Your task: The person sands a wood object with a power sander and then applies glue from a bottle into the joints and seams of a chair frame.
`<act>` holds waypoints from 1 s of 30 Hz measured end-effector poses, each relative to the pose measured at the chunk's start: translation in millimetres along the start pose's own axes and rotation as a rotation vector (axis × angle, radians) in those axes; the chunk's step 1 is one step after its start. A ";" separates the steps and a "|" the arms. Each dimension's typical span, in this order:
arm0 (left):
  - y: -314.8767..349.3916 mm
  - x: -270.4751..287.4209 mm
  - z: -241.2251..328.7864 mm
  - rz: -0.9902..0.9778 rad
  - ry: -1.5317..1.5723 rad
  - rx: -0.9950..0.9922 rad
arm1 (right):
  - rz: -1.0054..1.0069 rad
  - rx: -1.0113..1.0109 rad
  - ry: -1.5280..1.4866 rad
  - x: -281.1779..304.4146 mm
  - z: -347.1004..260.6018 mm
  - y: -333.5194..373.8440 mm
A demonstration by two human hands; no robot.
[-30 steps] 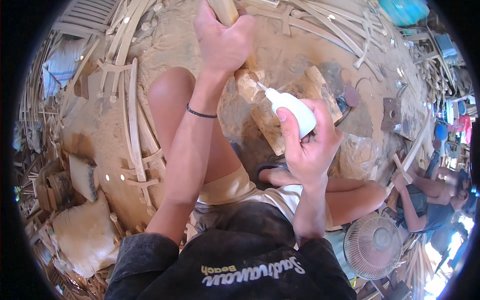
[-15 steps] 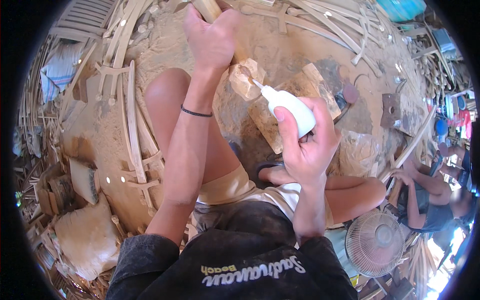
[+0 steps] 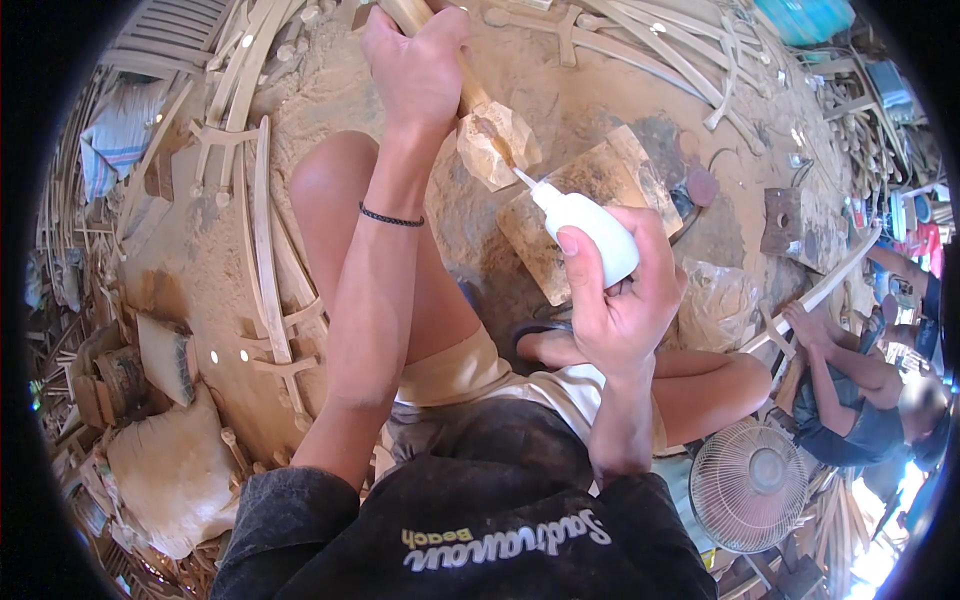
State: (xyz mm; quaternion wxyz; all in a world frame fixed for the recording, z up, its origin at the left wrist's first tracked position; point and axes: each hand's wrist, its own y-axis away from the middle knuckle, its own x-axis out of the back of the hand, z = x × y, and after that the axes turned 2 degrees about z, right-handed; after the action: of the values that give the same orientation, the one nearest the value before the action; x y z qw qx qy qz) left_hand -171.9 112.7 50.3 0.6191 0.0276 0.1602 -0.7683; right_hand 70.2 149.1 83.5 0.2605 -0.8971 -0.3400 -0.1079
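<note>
My left hand [image 3: 420, 80] is closed round the shaft of a wooden piece, raised above the floor at the upper middle. The near end of this wooden piece [image 3: 515, 135] is a pale, faceted block with a wet-looking brown streak along its upper face. In my right hand [image 3: 632, 310] is a white squeeze bottle [image 3: 597, 238], tilted with its thin nozzle against or very close to the block at the streak's near end. I cannot tell whether the tip touches. My fingers and thumb wrap the bottle's lower part.
Beneath the block, a dusty wooden slab [image 3: 625, 165] lies on the floor. Curved wooden parts [image 3: 265, 240] lie at left and far right. A fan [image 3: 750, 485] stands at the lower right, near another person [image 3: 850, 400] holding a long wooden piece. A clear plastic bag [image 3: 718, 300] lies beside my knee.
The bottle has shifted slightly right and nearer to me, and the brown streak reaches further along the block. The wooden piece has turned a little. The other person's wooden piece has moved.
</note>
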 end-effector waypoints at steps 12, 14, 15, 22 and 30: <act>-4.2 1.7 -9.1 0.007 0.108 0.059 | -0.005 0.024 -0.026 4.5 1.6 6.3; -4.1 2.1 -7.2 -0.003 0.100 0.072 | -0.006 0.026 -0.031 4.9 2.4 7.0; -4.2 1.8 -6.6 -0.004 0.107 0.078 | -0.008 0.019 -0.031 5.2 2.3 8.0; -4.6 -0.4 -5.2 0.026 0.150 0.147 | -0.058 -0.077 -0.084 3.4 11.4 13.9; -24.7 25.0 -15.7 -0.040 0.283 0.355 | 0.139 -0.441 -0.182 5.9 95.1 34.2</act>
State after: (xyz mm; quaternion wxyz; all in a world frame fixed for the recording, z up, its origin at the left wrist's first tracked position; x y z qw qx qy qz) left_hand -203.8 98.1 34.7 0.5606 0.2406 0.1083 -0.7849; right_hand 99.0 182.2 -7.8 0.0334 -0.9595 -0.2678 -0.0802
